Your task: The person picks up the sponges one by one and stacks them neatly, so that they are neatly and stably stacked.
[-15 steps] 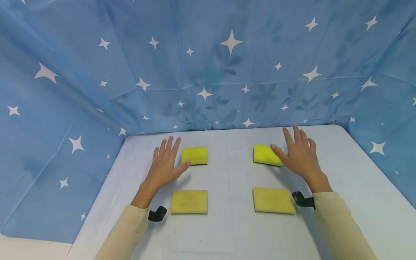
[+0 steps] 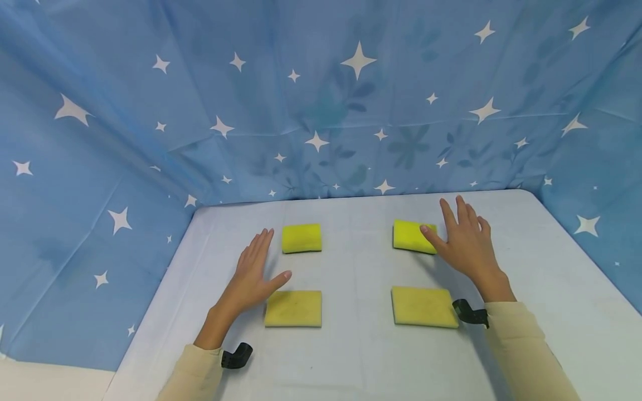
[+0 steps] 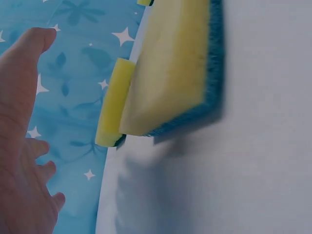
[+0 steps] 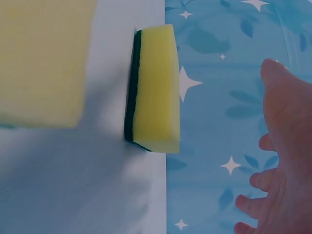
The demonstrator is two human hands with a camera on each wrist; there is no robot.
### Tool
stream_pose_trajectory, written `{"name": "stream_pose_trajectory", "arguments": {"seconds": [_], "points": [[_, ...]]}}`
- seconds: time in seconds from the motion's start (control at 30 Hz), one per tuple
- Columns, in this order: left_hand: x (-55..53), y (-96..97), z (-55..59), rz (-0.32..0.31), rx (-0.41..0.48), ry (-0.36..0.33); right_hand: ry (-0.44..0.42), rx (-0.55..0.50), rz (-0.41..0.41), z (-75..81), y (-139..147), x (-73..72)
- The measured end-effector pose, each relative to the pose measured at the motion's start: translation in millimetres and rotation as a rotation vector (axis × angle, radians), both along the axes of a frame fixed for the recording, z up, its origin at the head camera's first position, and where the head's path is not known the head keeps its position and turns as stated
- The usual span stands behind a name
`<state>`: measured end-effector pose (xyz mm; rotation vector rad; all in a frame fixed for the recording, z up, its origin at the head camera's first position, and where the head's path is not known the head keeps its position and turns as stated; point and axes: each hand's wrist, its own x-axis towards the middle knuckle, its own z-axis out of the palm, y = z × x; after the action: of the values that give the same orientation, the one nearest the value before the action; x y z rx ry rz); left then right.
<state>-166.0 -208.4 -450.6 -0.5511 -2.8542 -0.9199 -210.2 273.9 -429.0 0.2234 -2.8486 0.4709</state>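
Note:
Four sponges would be counted as several: they lie yellow side up on the white table. My left hand [image 2: 251, 278] hovers with straight fingers and thumb spread, left of the near left sponge [image 2: 293, 309]; its thumb tip is just above that sponge's far edge. Beyond it lies the brighter far left sponge [image 2: 302, 238]. Over the right side, my right hand [image 2: 466, 242] hangs with fingers spread, its thumb overlapping the far right sponge [image 2: 408, 236] in the head view. The near right sponge [image 2: 424, 307] lies below it. Both hands hold nothing. Blue scrub backing shows in the left wrist view.
A blue curtain [image 2: 281, 100] with white stars hangs behind and beside the white table [image 2: 356, 356]. Black wrist cameras [image 2: 237, 356] stick out inward from both beige sleeves.
My left hand has drawn back toward me, away from the far left sponge, and its fingers have come closer together. The right hand and the sponges have stayed almost in place.

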Motion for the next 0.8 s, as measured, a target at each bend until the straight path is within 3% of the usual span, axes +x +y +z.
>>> {"name": "stream_pose_trajectory", "arguments": {"seconds": [0.17,0.4,0.67,0.8], "points": [[15.8,-6.3,-9.6,-0.005,0.018,-0.034,0.005,0.002,-0.010,-3.1,2,4.3],[34.5,-12.5,-18.5,-0.032,0.094,-0.139,-0.012,-0.026,-0.016,-5.3,4,10.7],[53.4,-18.2,-27.3,-0.004,0.073,-0.208,-0.055,-0.101,-0.017,-7.4,4,16.2],[60.0,-22.5,-28.5,-0.010,0.091,-0.283,-0.065,-0.120,-0.020,-7.8,7,17.9]]}}
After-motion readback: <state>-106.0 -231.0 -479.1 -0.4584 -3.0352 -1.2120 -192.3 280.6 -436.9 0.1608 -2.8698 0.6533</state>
